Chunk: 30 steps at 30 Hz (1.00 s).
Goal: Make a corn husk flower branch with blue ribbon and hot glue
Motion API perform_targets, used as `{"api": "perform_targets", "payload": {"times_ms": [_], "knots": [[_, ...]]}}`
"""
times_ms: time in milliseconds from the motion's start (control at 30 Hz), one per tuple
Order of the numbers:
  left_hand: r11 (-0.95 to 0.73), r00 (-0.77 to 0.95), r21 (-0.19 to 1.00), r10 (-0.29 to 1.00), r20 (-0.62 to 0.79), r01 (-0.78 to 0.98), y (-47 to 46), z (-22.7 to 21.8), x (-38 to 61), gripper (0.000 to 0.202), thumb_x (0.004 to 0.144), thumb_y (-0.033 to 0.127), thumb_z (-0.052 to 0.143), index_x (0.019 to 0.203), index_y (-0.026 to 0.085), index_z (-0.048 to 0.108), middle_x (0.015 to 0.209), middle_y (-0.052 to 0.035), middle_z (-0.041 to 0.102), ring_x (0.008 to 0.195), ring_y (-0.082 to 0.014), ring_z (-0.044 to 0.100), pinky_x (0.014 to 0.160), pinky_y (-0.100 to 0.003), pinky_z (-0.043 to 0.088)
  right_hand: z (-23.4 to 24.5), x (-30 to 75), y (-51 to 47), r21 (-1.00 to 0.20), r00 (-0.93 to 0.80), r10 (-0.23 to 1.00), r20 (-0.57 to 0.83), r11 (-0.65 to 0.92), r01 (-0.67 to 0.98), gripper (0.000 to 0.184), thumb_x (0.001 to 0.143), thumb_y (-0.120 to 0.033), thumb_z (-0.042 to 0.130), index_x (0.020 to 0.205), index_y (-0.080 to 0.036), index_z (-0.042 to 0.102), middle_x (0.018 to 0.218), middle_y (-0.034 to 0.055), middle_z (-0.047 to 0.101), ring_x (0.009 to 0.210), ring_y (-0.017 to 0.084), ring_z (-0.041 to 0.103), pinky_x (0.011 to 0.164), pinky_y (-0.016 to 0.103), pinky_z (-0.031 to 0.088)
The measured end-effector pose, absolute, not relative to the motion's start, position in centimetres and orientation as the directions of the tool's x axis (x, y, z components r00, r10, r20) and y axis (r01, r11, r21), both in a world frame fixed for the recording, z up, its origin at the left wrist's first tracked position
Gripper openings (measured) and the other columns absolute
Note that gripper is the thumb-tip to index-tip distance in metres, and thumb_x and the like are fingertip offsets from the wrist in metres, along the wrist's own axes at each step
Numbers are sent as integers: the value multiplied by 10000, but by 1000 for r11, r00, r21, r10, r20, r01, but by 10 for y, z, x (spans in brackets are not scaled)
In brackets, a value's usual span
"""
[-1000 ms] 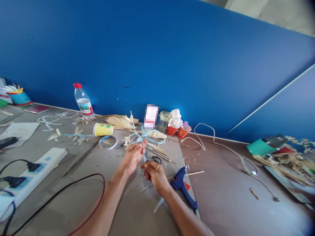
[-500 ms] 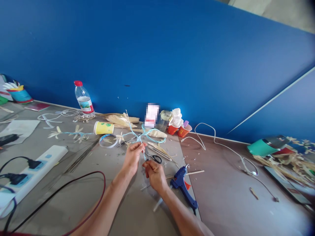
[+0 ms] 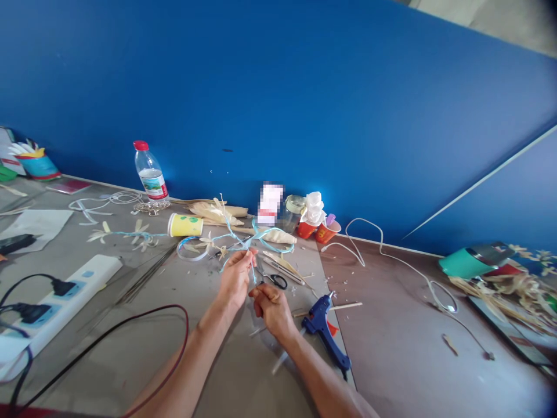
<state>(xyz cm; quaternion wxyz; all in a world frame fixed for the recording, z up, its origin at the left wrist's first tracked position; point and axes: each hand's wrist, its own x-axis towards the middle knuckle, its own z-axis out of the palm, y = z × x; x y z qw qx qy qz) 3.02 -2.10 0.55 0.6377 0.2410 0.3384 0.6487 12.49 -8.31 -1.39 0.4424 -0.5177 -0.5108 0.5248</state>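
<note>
**Left hand (image 3: pixel 236 280) and right hand (image 3: pixel 272 309) pinch one blue stem (image 3: pixel 253 275)**

A little below the centre of the frame, the left hand has its grip closed, with the thumb and the fingers pressed around the upper part of the stem. Lower and slightly to the right, the right hand also keeps a narrow, closed grip on its lower end. The stem is between them, and thin branches (image 3: pixel 235 231) spread above. Scissors (image 3: pixel 279 282) lie near, on the worktop (image 3: pixel 391 337); a glue gun (image 3: pixel 324 330) lies farther right.
</note>
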Motion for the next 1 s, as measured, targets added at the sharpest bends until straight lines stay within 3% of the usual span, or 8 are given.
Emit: {"api": "perform_targets", "payload": {"times_ms": [167,267,367,467,567,667,833,1000], "knots": [[28,-61,756,994,-90,-653,-21,4,32,179,603,305,751,665,171,651,579,23,549,544,-78,450,586,-227,365,-12,123,-84,-988,-129,984,-127,-136,-68,265,760,-373,536,606,-157,539,393,-58,430,358,46,249,383,199,194],[28,-58,802,995,-77,-596,-20,2,32,191,615,332,734,632,173,631,593,20,560,537,-84,450,581,-237,362,-13,125,-82,-982,-183,968,-172,-184,-47,287,777,-413,524,672,-152,581,393,-56,440,336,52,250,363,199,185],[2,-81,866,995,-50,-500,-18,0,30,217,632,366,706,571,184,605,566,20,547,545,-101,457,586,-247,356,-11,133,-81,-983,-200,968,-153,-127,136,364,830,-461,454,782,-153,640,468,-13,540,325,74,326,358,212,236],[-21,-104,903,994,-26,-430,-18,0,27,211,643,371,680,554,194,608,554,14,536,566,-117,463,590,-251,352,3,148,-82,-926,-159,986,-41,22,376,378,842,-455,463,995,-169,658,707,50,668,428,114,491,441,236,359],[-17,-108,913,994,-30,-408,-19,4,27,179,631,347,672,558,193,618,577,6,549,546,-113,431,561,-251,339,31,167,-88,-831,-132,991,-6,68,552,393,800,-403,548,1126,-199,630,857,59,694,596,155,580,552,255,418],[0,-111,920,993,-47,-392,-20,5,27,188,628,334,669,531,185,608,580,2,549,533,-104,412,546,-248,331,57,193,-101,-771,-167,986,11,114,627,376,805,-401,537,1136,-247,628,920,37,680,602,140,572,583,264,434],[9,-71,861,996,-53,-508,-19,1,28,179,618,340,702,648,167,665,584,11,548,529,-85,409,544,-236,328,48,249,-134,-570,-15,1000,-19,1,822,373,795,-393,524,1107,-226,644,850,50,672,652,177,596,634,305,465],[18,-16,818,999,-33,-576,-20,1,30,186,616,324,721,643,150,662,634,-1,590,523,-70,411,552,-235,347,3,279,-157,-342,120,992,-27,-122,932,401,790,-341,510,1133,-161,612,1065,132,632,937,253,609,795,355,466]]}}
